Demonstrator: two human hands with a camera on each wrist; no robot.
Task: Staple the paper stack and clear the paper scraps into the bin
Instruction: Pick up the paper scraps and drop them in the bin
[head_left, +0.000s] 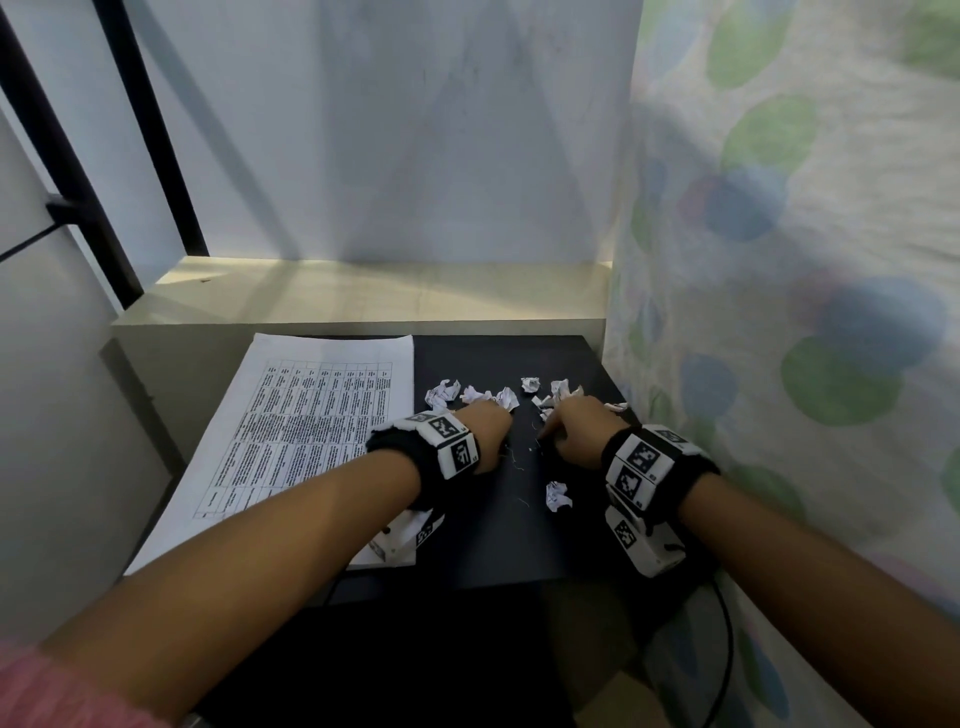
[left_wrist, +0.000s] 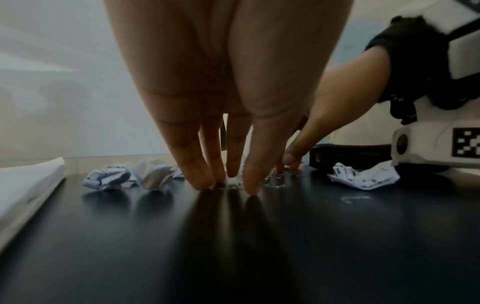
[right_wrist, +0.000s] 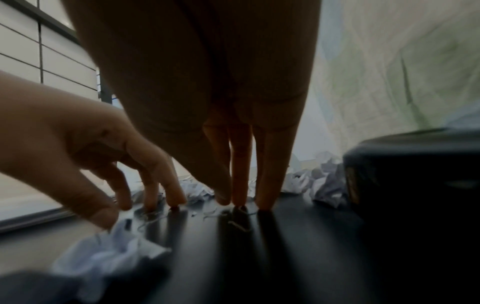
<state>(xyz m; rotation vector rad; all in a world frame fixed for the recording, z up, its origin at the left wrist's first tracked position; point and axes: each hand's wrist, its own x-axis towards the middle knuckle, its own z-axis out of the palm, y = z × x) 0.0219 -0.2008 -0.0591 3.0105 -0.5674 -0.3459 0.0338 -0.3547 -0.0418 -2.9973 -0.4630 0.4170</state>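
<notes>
A printed paper stack (head_left: 291, 441) lies on the left part of the black table (head_left: 493, 545). Several crumpled paper scraps (head_left: 470, 395) sit in a row beyond my hands, and one lone scrap (head_left: 557, 496) lies nearer me. My left hand (head_left: 491, 431) stands with straight fingers (left_wrist: 202, 176), their tips touching the tabletop. My right hand (head_left: 576, 431) does the same just to its right, fingers (right_wrist: 270, 191) straight and down. Small bent staples (right_wrist: 239, 225) lie between the two hands. A black boxy object (right_wrist: 410, 174), perhaps the stapler, sits right of my right hand. No bin is in view.
A pale wooden ledge (head_left: 363, 296) runs behind the table under a white wall. A dotted curtain (head_left: 779, 312) hangs close along the right side. A black metal frame (head_left: 62, 156) stands at the left. A cable (head_left: 727, 649) hangs at the lower right.
</notes>
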